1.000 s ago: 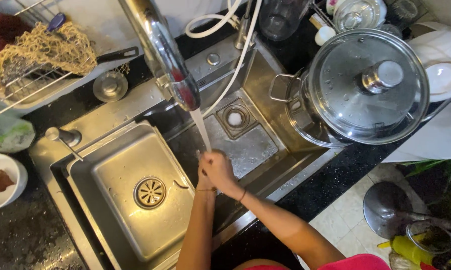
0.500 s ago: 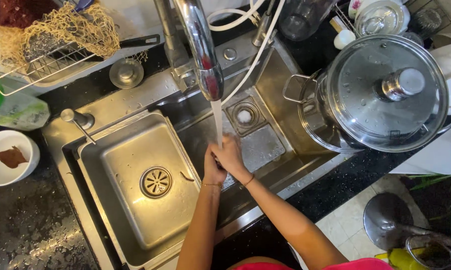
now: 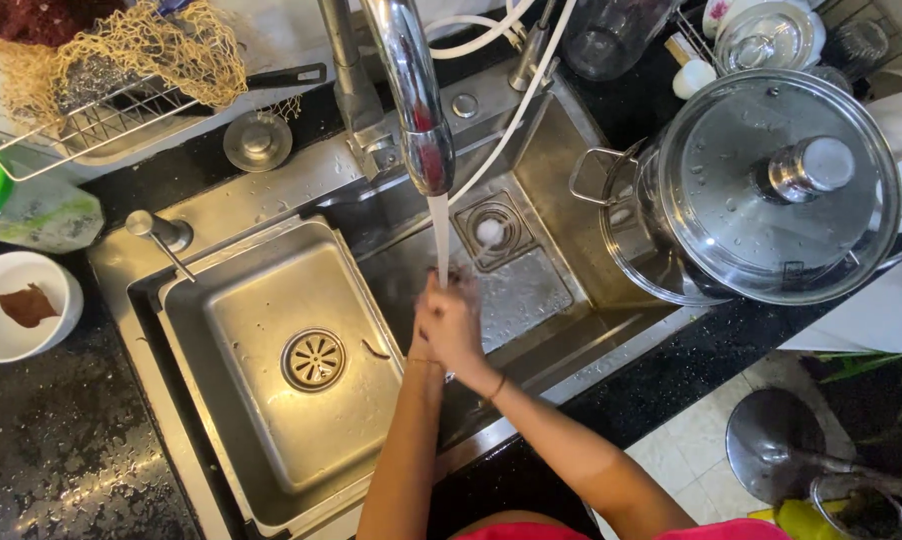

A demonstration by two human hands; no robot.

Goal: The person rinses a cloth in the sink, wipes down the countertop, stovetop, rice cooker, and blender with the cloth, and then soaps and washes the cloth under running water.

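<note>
Water stream [image 3: 439, 235] falls from the chrome faucet [image 3: 411, 95] onto both hands in the right sink basin [image 3: 531, 290]. Right hand [image 3: 458, 322] overlaps left hand [image 3: 423, 340], fingers curled, holding nothing visible. Rinsing appears underway; the water is not yet off. Behind stands a lidded steel pot [image 3: 761, 190].

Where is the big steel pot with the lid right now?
In the head view the pot sits at upper right, on the sink's right edge and the dark counter, right of the faucet.
</note>
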